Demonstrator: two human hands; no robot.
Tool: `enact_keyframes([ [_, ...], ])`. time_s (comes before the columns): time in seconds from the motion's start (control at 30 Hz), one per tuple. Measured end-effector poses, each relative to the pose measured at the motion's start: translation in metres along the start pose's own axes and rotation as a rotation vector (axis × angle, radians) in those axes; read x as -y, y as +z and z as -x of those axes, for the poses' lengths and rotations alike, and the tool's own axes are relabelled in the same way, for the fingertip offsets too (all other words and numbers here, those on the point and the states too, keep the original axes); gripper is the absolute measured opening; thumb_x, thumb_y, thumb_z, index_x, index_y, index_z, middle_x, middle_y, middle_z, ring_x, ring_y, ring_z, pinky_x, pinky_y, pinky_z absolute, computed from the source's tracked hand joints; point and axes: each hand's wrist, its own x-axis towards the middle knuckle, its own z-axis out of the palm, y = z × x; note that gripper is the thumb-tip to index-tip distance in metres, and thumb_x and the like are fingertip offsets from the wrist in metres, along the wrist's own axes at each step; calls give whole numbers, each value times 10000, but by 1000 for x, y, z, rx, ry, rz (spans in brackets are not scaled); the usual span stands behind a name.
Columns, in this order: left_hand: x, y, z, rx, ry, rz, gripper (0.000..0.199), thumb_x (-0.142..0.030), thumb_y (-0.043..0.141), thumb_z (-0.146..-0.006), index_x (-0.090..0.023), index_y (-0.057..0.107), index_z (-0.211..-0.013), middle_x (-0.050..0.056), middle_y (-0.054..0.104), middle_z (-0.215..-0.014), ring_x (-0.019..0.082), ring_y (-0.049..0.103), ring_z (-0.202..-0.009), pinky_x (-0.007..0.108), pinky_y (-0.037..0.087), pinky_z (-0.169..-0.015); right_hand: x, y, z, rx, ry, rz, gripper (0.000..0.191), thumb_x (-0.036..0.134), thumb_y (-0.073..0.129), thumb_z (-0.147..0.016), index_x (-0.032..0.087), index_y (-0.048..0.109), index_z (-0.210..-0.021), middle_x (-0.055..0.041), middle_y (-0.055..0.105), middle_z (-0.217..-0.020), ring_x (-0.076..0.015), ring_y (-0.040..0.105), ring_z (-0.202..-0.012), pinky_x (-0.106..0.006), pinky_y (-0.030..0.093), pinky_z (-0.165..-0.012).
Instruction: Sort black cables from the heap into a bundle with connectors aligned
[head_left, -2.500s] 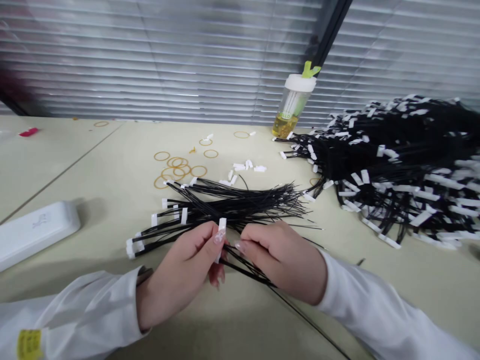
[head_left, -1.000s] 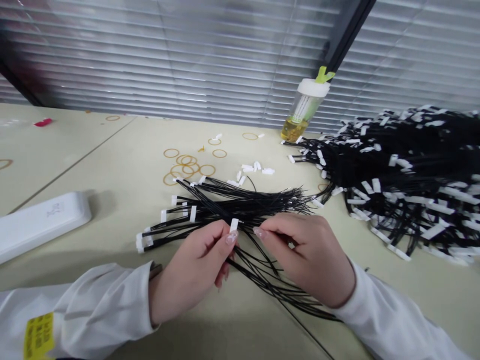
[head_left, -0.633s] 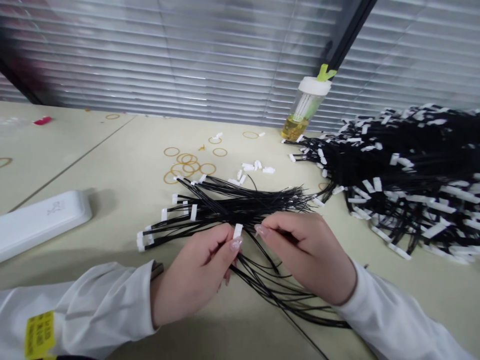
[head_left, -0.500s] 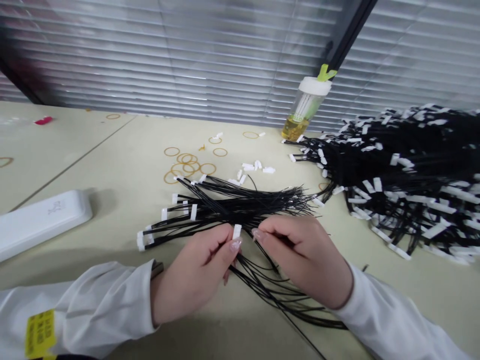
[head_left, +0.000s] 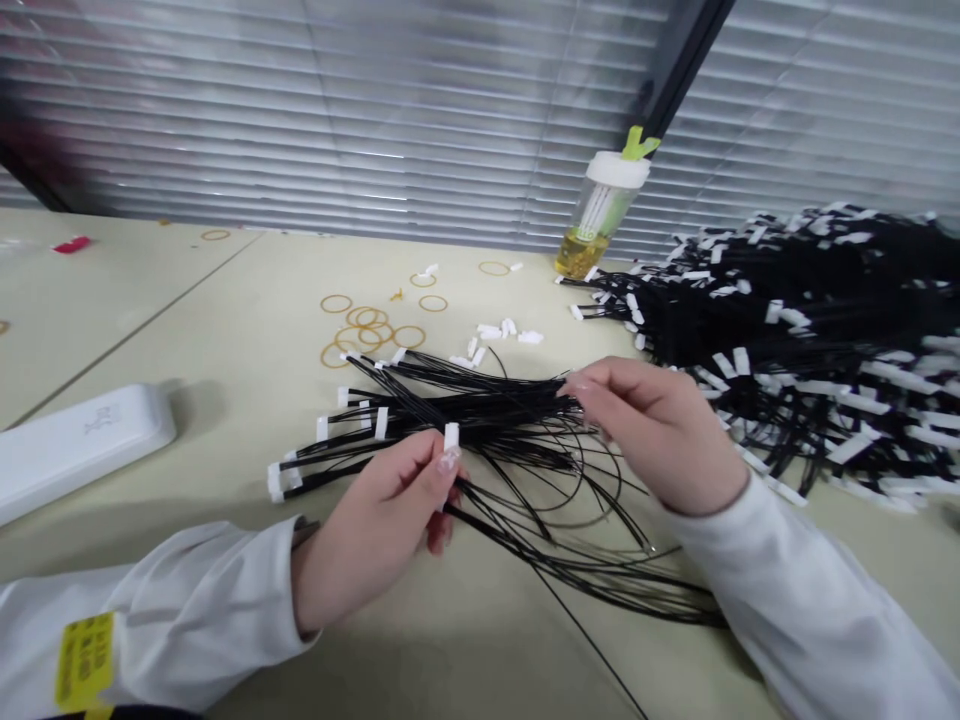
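My left hand point(head_left: 382, 530) is closed, pinching a white plug connector point(head_left: 451, 437) upright between thumb and forefinger. Black wires point(head_left: 555, 560) run from under that hand toward the lower right. My right hand point(head_left: 660, 430) is higher up, thumb and forefinger pinched together at the loose ends of a wire bundle point(head_left: 495, 405); a thin black wire seems to be in the pinch, though the fingers partly cover it. The bundle lies across the table behind my left hand, with white connectors point(head_left: 382, 423) on its left ends.
At right rises a big heap of black wires with white connectors point(head_left: 847, 300). Rubber bands point(head_left: 367, 328) and loose white connectors point(head_left: 491, 331) lie behind the bundle. A tilted clear bottle point(head_left: 600, 215) stands near the blinds. On the left is a white case point(head_left: 90, 440).
My right hand has moved up and right, away from the connector, to the bundle's wire ends. My left hand keeps hold of the connector, slightly further left in view.
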Motion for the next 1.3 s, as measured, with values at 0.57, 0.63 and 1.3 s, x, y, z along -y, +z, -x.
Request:
enact_keyframes([
  [0.57,-1,4,-3,-54,72,289,244,-369,451,-827,-150,503,-732,-35,492,-625,65,510,-487,196,445,-477,5,34,4,727,-36,-501,255,306,474,-811,111,540,-660,31,464,-535,-26,390,-484,-131,319,-454],
  [0.63,-1,4,-4,-64,42,347,227,-353,468,-820,-148,507,-729,-35,494,-619,66,507,-485,198,449,-473,0,36,3,799,66,-593,273,353,458,-812,113,529,-705,36,453,-530,-23,379,-433,-134,314,-403],
  [1.3,6,2,-7,30,20,298,233,-375,430,-840,-164,496,-766,-27,475,-655,69,481,-517,211,441,-485,22,38,7,709,115,-610,245,261,451,-827,123,448,-624,43,436,-532,-13,340,-444,-137,262,-402],
])
